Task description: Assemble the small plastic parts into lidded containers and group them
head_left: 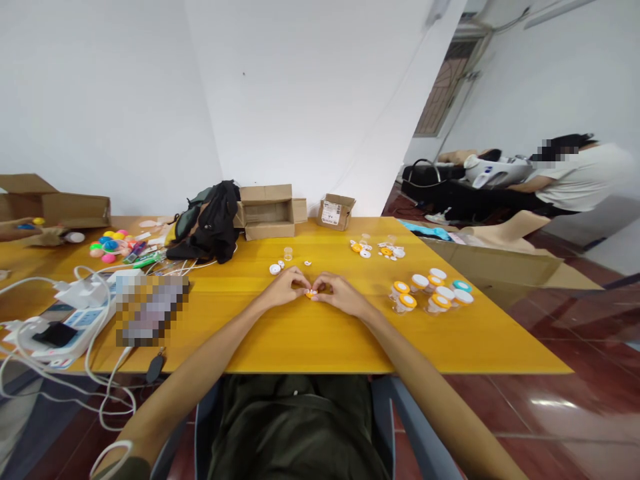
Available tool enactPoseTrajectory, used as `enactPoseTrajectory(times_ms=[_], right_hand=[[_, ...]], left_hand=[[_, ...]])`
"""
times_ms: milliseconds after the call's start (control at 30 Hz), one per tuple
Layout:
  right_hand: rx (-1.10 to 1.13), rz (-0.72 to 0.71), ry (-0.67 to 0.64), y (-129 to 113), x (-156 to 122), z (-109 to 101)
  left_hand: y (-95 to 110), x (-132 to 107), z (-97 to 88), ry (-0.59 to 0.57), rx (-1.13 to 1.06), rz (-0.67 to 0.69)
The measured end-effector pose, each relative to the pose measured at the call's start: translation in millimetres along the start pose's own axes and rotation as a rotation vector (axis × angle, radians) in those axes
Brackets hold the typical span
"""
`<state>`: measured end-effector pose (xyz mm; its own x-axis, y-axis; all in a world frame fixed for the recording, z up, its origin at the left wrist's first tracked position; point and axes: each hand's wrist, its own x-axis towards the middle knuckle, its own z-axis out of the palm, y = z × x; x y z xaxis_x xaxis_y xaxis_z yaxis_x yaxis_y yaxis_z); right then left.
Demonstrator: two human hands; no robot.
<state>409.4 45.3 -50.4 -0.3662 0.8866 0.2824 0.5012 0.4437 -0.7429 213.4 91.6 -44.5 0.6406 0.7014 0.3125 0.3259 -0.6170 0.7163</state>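
Observation:
My left hand (pixel 286 287) and my right hand (pixel 341 294) meet above the table, fingertips pinched on a small orange-and-white lid (pixel 311 294). The fingers cover much of it, so its details are hard to make out. Just beyond my left hand lie a round white disc (pixel 275 269) and a small clear cup (pixel 288 253). A tiny white piece (pixel 307 263) rests a little further right. On the right side of the table stand several clear jars with orange, white and teal lids, including an orange-lidded jar (pixel 407 303) and a teal-lidded jar (pixel 462 287).
Loose lid parts (pixel 365 253) lie at the back right. Cardboard boxes (pixel 270 212), a black bag (pixel 215 230) and colourful balls (pixel 109 245) line the back. A power strip (pixel 83 327) with cables fills the left. Another person's hand (pixel 17 230) is at far left; someone sits at right.

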Motion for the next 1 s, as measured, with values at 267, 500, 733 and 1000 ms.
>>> enactPoseTrajectory(times_ms=[267, 500, 733, 1000], right_hand=[[0.019, 0.009, -0.009, 1.0, 0.3, -0.4], [0.025, 0.017, -0.011, -1.0, -0.4, -0.8], [0.052, 0.011, -0.015, -1.1, 0.2, -1.0], [0.054, 0.013, -0.002, 1.4, 0.5, -0.1]], left_hand=[[-0.1, 0.4, 0.3, -0.004, -0.001, -0.011], [1.3, 1.1, -1.5, -0.025, -0.036, -0.021], [-2.3, 3.2, -1.2, -0.047, -0.085, -0.059], [0.8, 3.4, 0.6, -0.042, -0.107, -0.087]])
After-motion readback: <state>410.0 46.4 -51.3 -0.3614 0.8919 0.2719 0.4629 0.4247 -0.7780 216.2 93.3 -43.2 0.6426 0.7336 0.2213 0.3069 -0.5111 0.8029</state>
